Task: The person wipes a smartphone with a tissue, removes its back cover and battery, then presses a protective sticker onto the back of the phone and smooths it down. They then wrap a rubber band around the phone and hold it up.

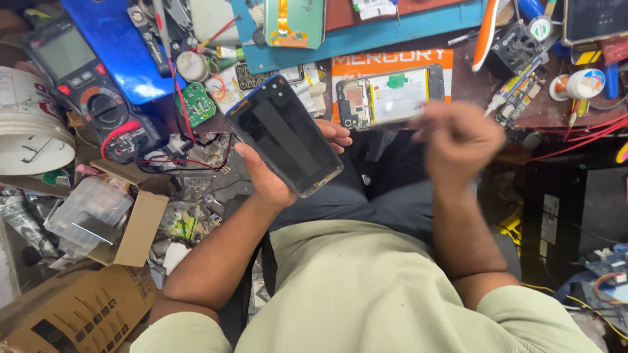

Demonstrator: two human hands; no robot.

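Note:
My left hand (271,180) grips a black smartphone (285,134) from underneath, its dark screen facing up and tilted, with the fingertips showing past its right edge. My right hand (458,137) is blurred, raised to the right of the phone with its fingers curled into a loose fist; whether it holds anything I cannot tell. Just behind both hands, an opened phone (390,95) with its insides exposed lies on an orange box (392,62) at the bench edge.
A multimeter (85,91) with red leads sits at the left, beside a green circuit board (196,103). A blue mat (366,36) carries a green phone back (296,21). Cardboard boxes (78,307) and plastic bags lie lower left. Tools and tubes crowd the right bench.

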